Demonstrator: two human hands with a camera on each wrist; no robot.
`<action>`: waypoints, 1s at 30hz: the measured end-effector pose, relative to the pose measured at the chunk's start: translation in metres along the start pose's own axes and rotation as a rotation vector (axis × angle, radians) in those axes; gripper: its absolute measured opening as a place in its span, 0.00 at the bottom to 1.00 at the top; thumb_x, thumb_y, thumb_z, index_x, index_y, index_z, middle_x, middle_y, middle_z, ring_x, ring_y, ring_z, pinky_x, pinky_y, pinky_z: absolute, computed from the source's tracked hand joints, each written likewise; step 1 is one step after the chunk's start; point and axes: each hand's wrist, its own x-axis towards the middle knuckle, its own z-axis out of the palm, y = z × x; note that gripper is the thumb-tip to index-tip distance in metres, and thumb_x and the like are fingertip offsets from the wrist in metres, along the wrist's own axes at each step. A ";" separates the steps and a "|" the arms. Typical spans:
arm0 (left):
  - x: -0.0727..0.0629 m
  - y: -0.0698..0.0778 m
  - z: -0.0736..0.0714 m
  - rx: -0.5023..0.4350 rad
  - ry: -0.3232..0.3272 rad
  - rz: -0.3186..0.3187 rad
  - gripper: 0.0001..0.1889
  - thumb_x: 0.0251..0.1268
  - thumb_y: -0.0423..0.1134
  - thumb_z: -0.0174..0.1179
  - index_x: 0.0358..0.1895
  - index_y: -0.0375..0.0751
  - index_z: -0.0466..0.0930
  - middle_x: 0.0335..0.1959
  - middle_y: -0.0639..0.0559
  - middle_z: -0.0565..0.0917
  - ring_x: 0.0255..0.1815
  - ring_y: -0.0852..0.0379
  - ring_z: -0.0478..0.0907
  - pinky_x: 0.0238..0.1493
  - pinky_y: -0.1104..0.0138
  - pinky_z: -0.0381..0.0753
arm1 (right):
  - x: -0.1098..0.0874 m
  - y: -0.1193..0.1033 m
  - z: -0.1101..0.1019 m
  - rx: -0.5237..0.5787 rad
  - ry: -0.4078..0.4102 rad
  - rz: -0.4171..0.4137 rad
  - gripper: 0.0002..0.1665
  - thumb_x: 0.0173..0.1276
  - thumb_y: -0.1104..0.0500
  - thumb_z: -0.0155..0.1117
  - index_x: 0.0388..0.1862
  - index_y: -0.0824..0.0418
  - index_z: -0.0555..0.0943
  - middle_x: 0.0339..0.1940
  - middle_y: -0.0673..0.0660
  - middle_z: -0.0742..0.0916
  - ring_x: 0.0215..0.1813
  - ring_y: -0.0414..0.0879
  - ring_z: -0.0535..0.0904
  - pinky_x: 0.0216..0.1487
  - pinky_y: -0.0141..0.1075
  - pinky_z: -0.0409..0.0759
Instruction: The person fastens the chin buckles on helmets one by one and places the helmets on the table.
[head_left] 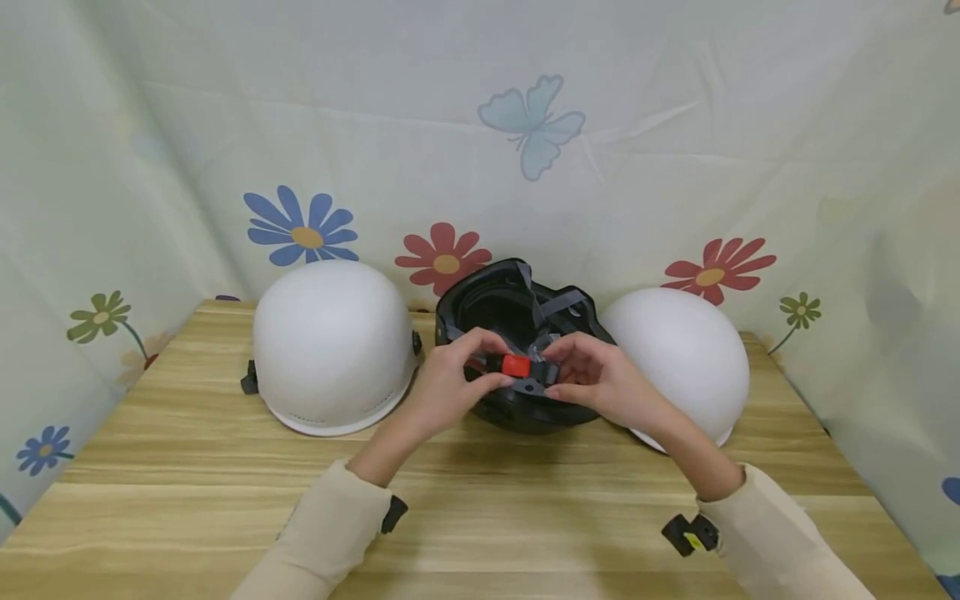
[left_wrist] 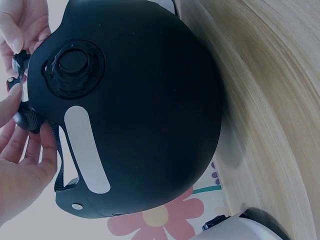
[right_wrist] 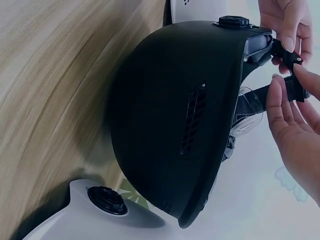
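A black helmet (head_left: pixel 525 418) lies upside down on the table, its hollow and grey inner straps facing up. Over its near rim is a chin-strap buckle (head_left: pixel 516 366) with a red part. My left hand (head_left: pixel 448 377) pinches the buckle's left side between thumb and fingers. From the right, my right hand (head_left: pixel 609 380) pinches its black end, where the strap (right_wrist: pixel 252 101) joins in the right wrist view. Whether the buckle's halves are locked together I cannot tell. The left wrist view shows a round dial (left_wrist: pixel 74 62) on the helmet's shell.
To the left stands a white helmet (head_left: pixel 330 342), dome up. Another white helmet (head_left: pixel 686 358) stands at the right, close against the black one. All rest on a wood-grain table (head_left: pixel 487 533), with a flowered curtain (head_left: pixel 375 108) behind.
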 end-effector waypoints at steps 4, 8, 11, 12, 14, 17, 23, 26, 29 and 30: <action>0.000 -0.001 0.000 -0.028 0.014 0.002 0.15 0.49 0.34 0.69 0.41 0.40 0.77 0.38 0.52 0.82 0.38 0.58 0.76 0.41 0.67 0.77 | 0.001 0.000 0.001 -0.008 0.019 -0.005 0.20 0.52 0.74 0.67 0.45 0.68 0.74 0.37 0.60 0.80 0.32 0.47 0.77 0.37 0.31 0.78; -0.001 -0.002 0.000 -0.049 0.039 -0.006 0.15 0.48 0.35 0.69 0.40 0.40 0.77 0.37 0.52 0.83 0.35 0.58 0.77 0.40 0.66 0.78 | 0.001 0.000 0.002 -0.020 0.042 -0.003 0.18 0.53 0.73 0.66 0.44 0.69 0.74 0.36 0.60 0.80 0.33 0.47 0.78 0.37 0.32 0.79; -0.001 -0.003 0.001 -0.065 0.066 -0.006 0.13 0.48 0.34 0.69 0.38 0.40 0.77 0.36 0.51 0.83 0.33 0.58 0.78 0.38 0.63 0.79 | 0.001 0.000 0.003 -0.028 0.056 -0.001 0.17 0.55 0.73 0.65 0.45 0.69 0.75 0.36 0.60 0.80 0.33 0.47 0.78 0.36 0.33 0.80; -0.001 -0.004 0.001 -0.072 0.073 -0.003 0.13 0.48 0.34 0.69 0.37 0.40 0.77 0.36 0.50 0.83 0.33 0.58 0.78 0.38 0.62 0.79 | 0.002 -0.001 0.003 -0.028 0.059 -0.002 0.17 0.55 0.72 0.65 0.45 0.69 0.75 0.36 0.60 0.80 0.33 0.47 0.78 0.36 0.33 0.80; -0.001 -0.005 0.002 -0.091 0.082 0.005 0.12 0.48 0.34 0.68 0.36 0.40 0.77 0.38 0.49 0.83 0.32 0.57 0.79 0.37 0.59 0.79 | 0.002 -0.001 0.004 -0.030 0.063 -0.005 0.17 0.56 0.72 0.65 0.45 0.69 0.75 0.35 0.60 0.81 0.33 0.47 0.78 0.36 0.34 0.80; -0.001 -0.006 0.002 -0.121 0.082 0.024 0.10 0.49 0.34 0.68 0.35 0.39 0.78 0.42 0.48 0.83 0.34 0.56 0.80 0.38 0.58 0.79 | 0.003 0.000 0.003 -0.035 0.068 -0.016 0.16 0.56 0.71 0.64 0.45 0.70 0.75 0.34 0.60 0.81 0.33 0.46 0.79 0.36 0.34 0.80; -0.001 -0.007 0.002 -0.123 0.089 0.056 0.11 0.48 0.32 0.68 0.36 0.39 0.79 0.44 0.49 0.82 0.39 0.57 0.79 0.41 0.65 0.79 | 0.003 0.000 0.003 -0.055 0.080 -0.031 0.16 0.56 0.70 0.65 0.44 0.69 0.76 0.32 0.59 0.82 0.32 0.45 0.79 0.34 0.34 0.79; -0.001 -0.007 0.002 -0.112 0.094 0.063 0.11 0.48 0.32 0.68 0.37 0.38 0.80 0.41 0.49 0.82 0.37 0.57 0.79 0.41 0.65 0.79 | 0.002 0.000 0.003 -0.075 0.088 -0.022 0.16 0.56 0.70 0.65 0.44 0.68 0.76 0.31 0.58 0.82 0.31 0.45 0.79 0.34 0.34 0.79; 0.000 -0.007 0.003 -0.104 0.098 0.066 0.11 0.49 0.32 0.67 0.37 0.38 0.80 0.39 0.49 0.83 0.35 0.57 0.78 0.40 0.65 0.79 | 0.002 -0.001 0.004 -0.144 0.105 -0.019 0.16 0.55 0.69 0.67 0.44 0.66 0.78 0.30 0.55 0.82 0.31 0.43 0.79 0.34 0.33 0.79; 0.000 -0.008 0.003 -0.101 0.099 0.067 0.11 0.49 0.32 0.67 0.37 0.38 0.80 0.39 0.49 0.83 0.35 0.58 0.78 0.39 0.65 0.79 | 0.002 -0.001 0.005 -0.169 0.110 -0.018 0.16 0.55 0.69 0.67 0.44 0.66 0.78 0.30 0.55 0.82 0.30 0.43 0.78 0.33 0.33 0.79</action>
